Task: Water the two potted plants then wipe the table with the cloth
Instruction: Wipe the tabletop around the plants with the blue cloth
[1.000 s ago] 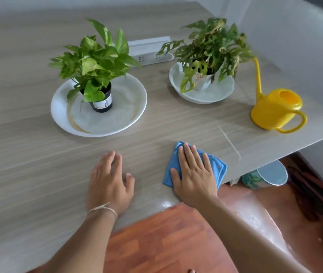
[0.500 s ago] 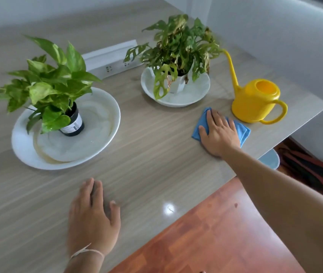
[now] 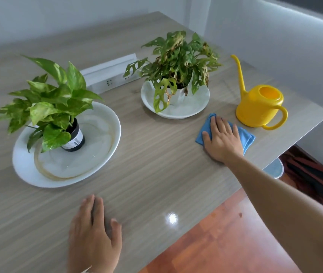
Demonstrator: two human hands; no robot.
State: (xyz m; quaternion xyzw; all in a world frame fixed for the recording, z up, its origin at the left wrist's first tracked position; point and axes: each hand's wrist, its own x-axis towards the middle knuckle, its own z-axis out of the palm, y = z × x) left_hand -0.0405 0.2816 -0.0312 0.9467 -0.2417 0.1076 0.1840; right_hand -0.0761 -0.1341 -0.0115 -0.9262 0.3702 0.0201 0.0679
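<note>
Head view, looking down on the wood-grain table (image 3: pixel 156 154). Your right hand (image 3: pixel 222 139) lies flat, fingers extended, palm pressed on the blue cloth (image 3: pixel 247 137); it is not clenched around the cloth, only bearing down on it. The cloth sits near the table's right edge, just beside the yellow watering can (image 3: pixel 259 107) and in front of the smaller white dish (image 3: pixel 194 110). Your left hand (image 3: pixel 94 236) rests open and flat on the table at the near edge, holding nothing.

Pothos plant (image 3: pixel 46 103) stands in a black pot (image 3: pixel 74 137) on the large white plate (image 3: pixel 101 154) at left; the plate shows a brownish ring and a sheen of water. Second plant (image 3: pixel 178 58), with holed and partly browned leaves, stands in a white pot inside the smaller dish. Watering can is upright, spout pointing up and away, handle toward the table's right edge. White power strip (image 3: pixel 109 75) lies behind and between the two plants. Red-brown floor (image 3: pixel 215 243) shows beyond the near table edge.
</note>
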